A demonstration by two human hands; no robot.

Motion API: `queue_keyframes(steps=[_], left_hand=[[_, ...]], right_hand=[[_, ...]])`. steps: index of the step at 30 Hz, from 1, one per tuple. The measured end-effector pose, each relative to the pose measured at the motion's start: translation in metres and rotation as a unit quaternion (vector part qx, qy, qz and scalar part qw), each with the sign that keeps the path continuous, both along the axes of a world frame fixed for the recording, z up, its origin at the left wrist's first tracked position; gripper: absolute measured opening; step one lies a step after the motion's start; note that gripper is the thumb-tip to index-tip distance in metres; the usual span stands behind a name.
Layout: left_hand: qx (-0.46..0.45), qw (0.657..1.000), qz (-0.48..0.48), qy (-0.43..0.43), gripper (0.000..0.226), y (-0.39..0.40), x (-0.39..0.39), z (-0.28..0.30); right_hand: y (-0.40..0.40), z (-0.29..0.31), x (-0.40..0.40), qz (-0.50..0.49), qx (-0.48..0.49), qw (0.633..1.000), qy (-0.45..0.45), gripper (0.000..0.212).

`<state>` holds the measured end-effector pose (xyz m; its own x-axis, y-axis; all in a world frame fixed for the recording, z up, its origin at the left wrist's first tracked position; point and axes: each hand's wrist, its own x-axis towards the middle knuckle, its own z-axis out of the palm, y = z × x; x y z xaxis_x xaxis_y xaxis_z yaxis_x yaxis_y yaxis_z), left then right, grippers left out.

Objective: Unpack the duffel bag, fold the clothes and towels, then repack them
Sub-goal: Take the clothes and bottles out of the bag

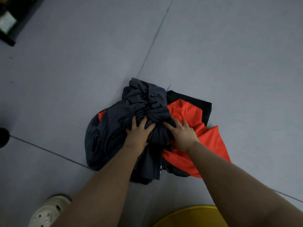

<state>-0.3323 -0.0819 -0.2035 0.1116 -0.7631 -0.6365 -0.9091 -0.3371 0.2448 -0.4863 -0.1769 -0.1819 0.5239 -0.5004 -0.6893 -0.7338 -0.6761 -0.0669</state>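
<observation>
A heap of crumpled clothes lies on the grey floor [65, 79]. On top is a dark grey garment [114, 128], bunched and wrinkled. Under it, to the right, lies an orange garment [185, 112], and a black cloth [196, 100] shows behind that. My left hand [139, 131] lies on the bunched dark grey garment, fingers spread and slightly bent into the folds. Next to it, my right hand [182, 133] lies at the garment's right edge, partly over the orange cloth, with its fingers spread. No duffel bag is in view.
A pale perforated clog [49, 210] is at the bottom left. A yellow rounded object [191, 217] shows at the bottom edge. Dark furniture [9, 22] stands at the top left, and a dark round thing [3, 136] at the left edge. Seams cross the floor.
</observation>
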Motion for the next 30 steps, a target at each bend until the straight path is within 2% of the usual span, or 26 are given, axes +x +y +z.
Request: queue_keyframes(steps=[6, 10, 17, 22, 30], left_hand=[[-0.069, 0.998, 0.011, 0.000, 0.068, 0.008, -0.002, 0.017], [-0.089, 0.996, 0.026, 0.013, 0.066, 0.012, 0.006, 0.044], [-0.134, 0.990, 0.048, -0.009, 0.064, 0.016, 0.028, 0.101], [-0.153, 0.986, 0.062, -0.026, 0.060, 0.021, 0.047, 0.159], [-0.192, 0.974, 0.092, -0.081, 0.064, 0.054, 0.081, 0.254]], right_hand=[[0.010, 0.023, 0.012, -0.001, -0.045, 0.997, -0.062, 0.062], [0.012, 0.046, 0.018, 0.012, -0.055, 0.994, -0.096, 0.058], [0.006, 0.102, 0.038, 0.048, -0.086, 0.986, -0.137, 0.058], [0.008, 0.147, 0.056, 0.052, -0.114, 0.974, -0.188, 0.055], [0.030, 0.232, 0.094, 0.077, -0.154, 0.954, -0.247, 0.059]])
